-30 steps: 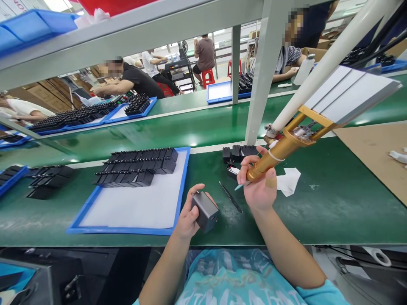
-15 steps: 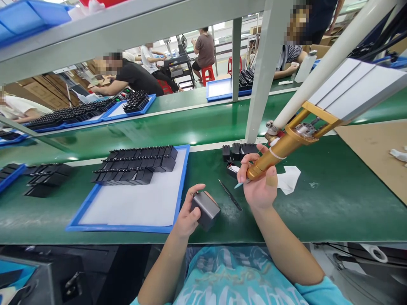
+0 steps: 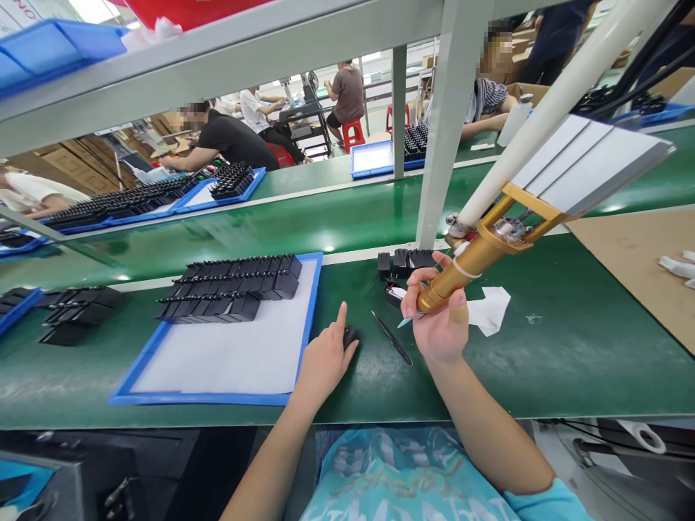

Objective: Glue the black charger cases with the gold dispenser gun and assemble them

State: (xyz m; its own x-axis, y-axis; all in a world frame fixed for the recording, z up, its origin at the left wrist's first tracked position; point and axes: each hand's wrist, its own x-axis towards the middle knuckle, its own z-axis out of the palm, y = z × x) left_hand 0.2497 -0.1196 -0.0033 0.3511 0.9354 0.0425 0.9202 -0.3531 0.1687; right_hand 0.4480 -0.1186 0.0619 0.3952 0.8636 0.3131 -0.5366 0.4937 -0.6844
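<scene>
My left hand (image 3: 324, 359) is over the table, back of the hand up, index finger stretched forward. Its thumb and fingers close round a black box-shaped case (image 3: 350, 336), mostly hidden beneath the hand. In my right hand (image 3: 442, 325) is a gold-barrelled tool (image 3: 456, 278), held tilted, its thin pale blue tip (image 3: 403, 323) pointing down to the left. Black tweezers (image 3: 392, 339) lie on the green table between my hands. Behind the tool, a small black case (image 3: 394, 292) with something white inside lies partly covered by my fingers.
On my left, a blue-rimmed tray (image 3: 312, 318) holds rows of black cases (image 3: 233, 286). More black cases (image 3: 402, 262) stand by the metal post (image 3: 437, 137). White paper (image 3: 489, 311) lies right of my right hand, cardboard (image 3: 641, 246) farther right. Co-workers sit beyond the shelf frame.
My left hand has turned over, so its back faces up and most of the black case is hidden. My right hand keeps the gold tool in nearly the same place.
</scene>
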